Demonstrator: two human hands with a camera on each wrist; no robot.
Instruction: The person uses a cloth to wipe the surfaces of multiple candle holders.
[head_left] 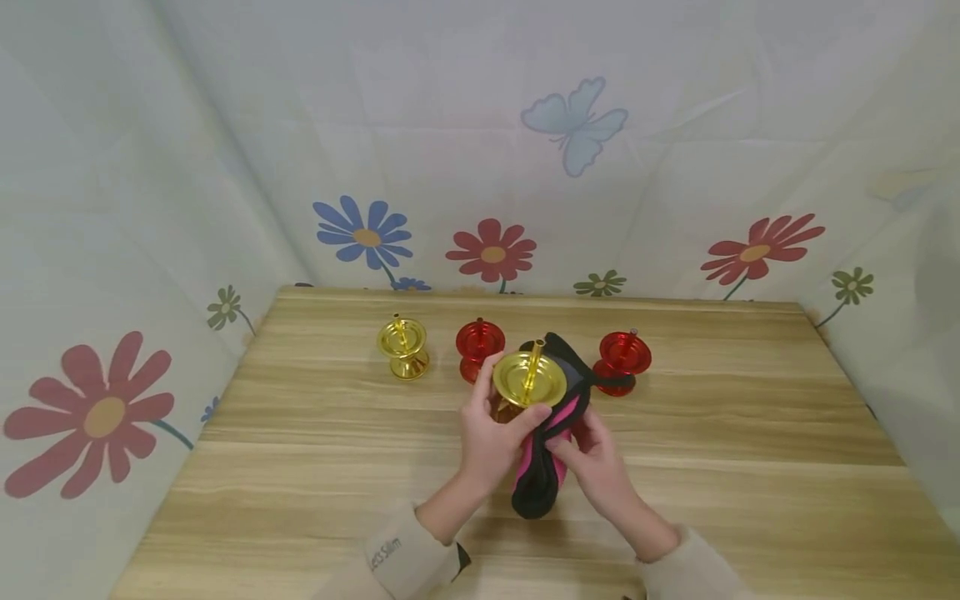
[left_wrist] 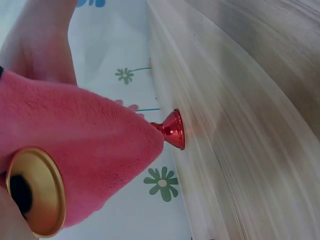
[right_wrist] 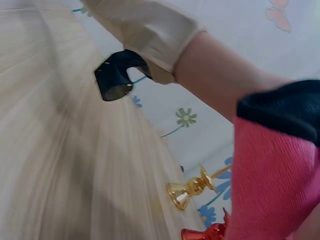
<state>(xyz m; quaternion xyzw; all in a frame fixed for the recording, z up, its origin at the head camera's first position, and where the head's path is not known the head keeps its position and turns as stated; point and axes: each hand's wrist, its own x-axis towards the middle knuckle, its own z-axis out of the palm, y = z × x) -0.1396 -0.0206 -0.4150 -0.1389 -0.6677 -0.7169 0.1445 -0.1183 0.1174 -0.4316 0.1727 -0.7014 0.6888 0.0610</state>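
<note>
In the head view my left hand (head_left: 480,446) grips a gold candle holder (head_left: 512,382), a shallow dish on a stem with a thin tube rising from its middle. Beside it my right hand (head_left: 600,471) pinches a pink cloth (head_left: 536,497) with a black border, its thumb on the near face. The cloth lies folded against the holder's right side and hangs down between the hands. The left wrist view shows the holder's round gold base (left_wrist: 56,192) next to the pink cloth (left_wrist: 100,140). Cloth and fingers hide most of the stem.
Behind the hands, on the wooden table (head_left: 315,467), stand another gold candle holder (head_left: 409,365), a red one (head_left: 471,333) partly hidden by the left hand, and a second red one (head_left: 624,352) on the right, partly covered by a cloth corner. A flower-printed curtain (head_left: 420,150) borders the table.
</note>
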